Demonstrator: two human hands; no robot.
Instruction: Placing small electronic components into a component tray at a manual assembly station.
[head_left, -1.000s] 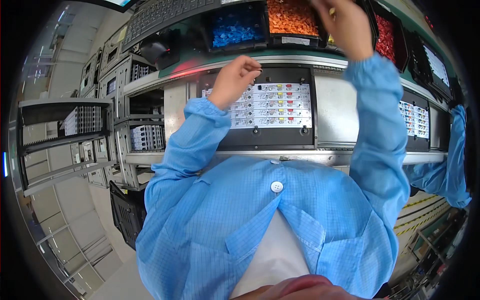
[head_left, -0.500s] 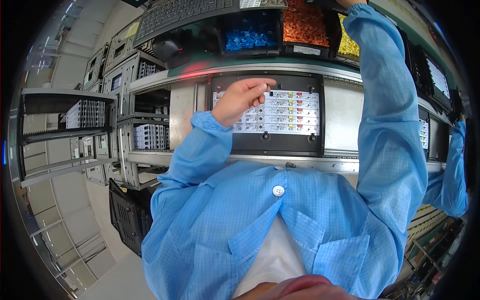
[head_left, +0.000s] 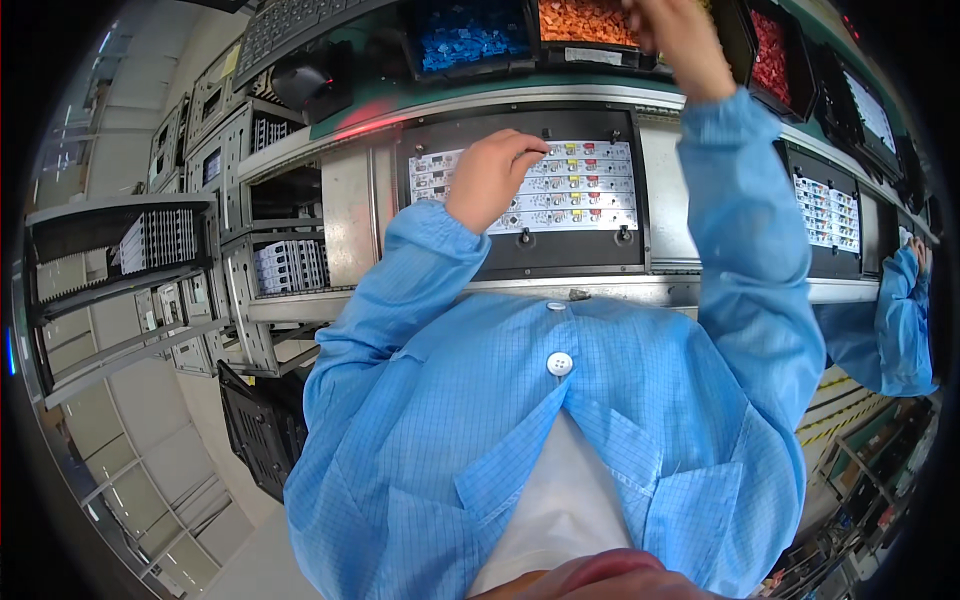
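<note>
White circuit boards (head_left: 575,184) lie in rows in a black carrier tray (head_left: 590,257) in front of me. They bear small yellow and red parts toward their right ends. My left hand (head_left: 488,180) is over the left half of the boards, thumb and forefinger pinched together at the top row. Something small and dark shows at those fingertips, too small to name. My right hand (head_left: 690,50) is raised beyond the carrier's far right corner, beside the bin of orange parts (head_left: 585,22). Motion smears its fingers, and whether they hold anything does not show.
Beyond the rail stand bins of blue parts (head_left: 470,45) and red parts (head_left: 768,65), a keyboard (head_left: 300,35) and a mouse (head_left: 302,80). Another loaded carrier (head_left: 825,212) sits to the right, near a co-worker's sleeve (head_left: 900,315). Board racks (head_left: 290,265) stand at left.
My right hand has come back from the far upper right toward the carrier. My left hand stays pinched, now lower over the boards at the top row. The whole view has shifted slightly.
</note>
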